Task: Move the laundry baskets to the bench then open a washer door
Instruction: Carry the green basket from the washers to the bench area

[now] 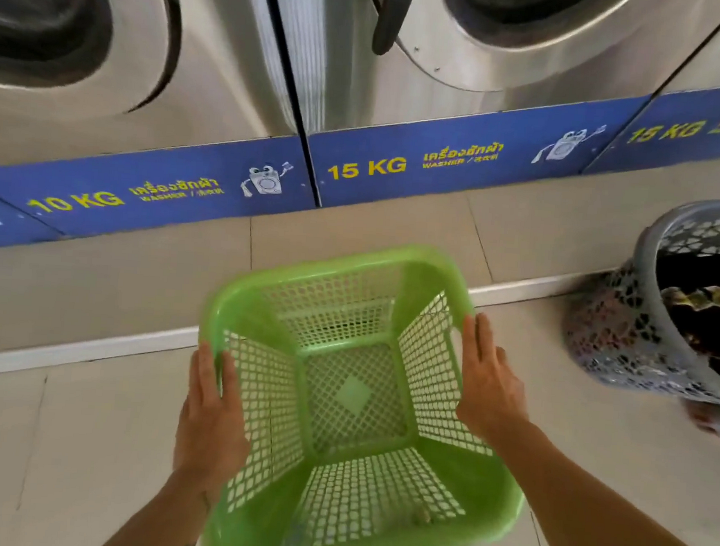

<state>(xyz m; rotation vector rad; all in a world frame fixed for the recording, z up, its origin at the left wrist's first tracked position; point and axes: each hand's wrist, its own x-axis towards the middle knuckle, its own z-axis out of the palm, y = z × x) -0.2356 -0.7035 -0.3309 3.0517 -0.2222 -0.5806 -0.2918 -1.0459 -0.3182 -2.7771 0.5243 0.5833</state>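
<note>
A square green plastic lattice basket (353,258) hangs between the person's two hands, empty, its open mouth tipped up toward the camera. The left hand (211,411) lies flat along the basket's left outer wall. The right hand (491,388) lies flat along the right outer wall. Both show straight fingers, spread wide rather than curled, so the basket seems clamped by inward pressure from the palms. That hold suits a light, empty load, though the walls could flex or slip. I cannot tell whether the left thumb hooks over the rim.

To the right of the green basket, well apart from it, a round grey plastic basket with cut-out sides (614,333) stands on the pale tiled floor (82,445), filled with dark clothing (704,322). It probably waits its turn to be carried.

Beyond the green basket runs a white floor strip (88,352), then a blue band with yellow lettering (163,199) along the base of the machines. Above the band and to the basket's left is the stainless steel washer marked 10 KG (200,91). Straight ahead is the stainless steel washer marked 15 KG (468,97). Only the lower parts of their round doors show, so I cannot say whether either is latched. No bench is visible, so the basket appears mid-carry, and the door step looks not yet done.
</note>
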